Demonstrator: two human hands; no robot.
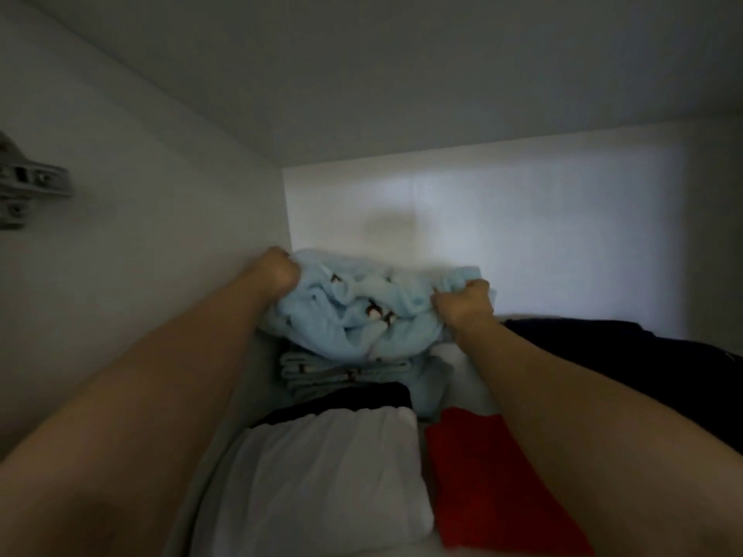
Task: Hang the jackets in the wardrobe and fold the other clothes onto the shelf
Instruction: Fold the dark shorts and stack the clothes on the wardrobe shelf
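You are looking into a white wardrobe (402,74) with both bare forearms reaching in. Your left hand (278,271) is bunched into a fist, fingers curled tight into the left end of a pale blue top (354,315) with small dark marks; the fingertips themselves are buried in the cloth. Your right hand (466,301) is also a fist, fingers curled together and gripping the top's right end. The top stretches rumpled between your two sets of fingers, at the back of the space, resting on a stack. Just below your fingers lies a folded grey-blue piece (321,369), under it a black piece (362,398), and nearer you than that a folded white piece (321,476). Below your right fingers and alongside your right forearm lies a red piece (494,476). To the right of your right fingers, a dark garment (643,363) lies spread. The shelf board is hidden under the clothes. Beyond your fingers stands the back wall (522,219), lit brighter than the rest, with a faint shadow just above the top. To the left of your left fingers the side wall (161,195) runs toward you, carrying a grey metal hinge (32,186) well apart from the hand. The picture is dim and slightly blurred.
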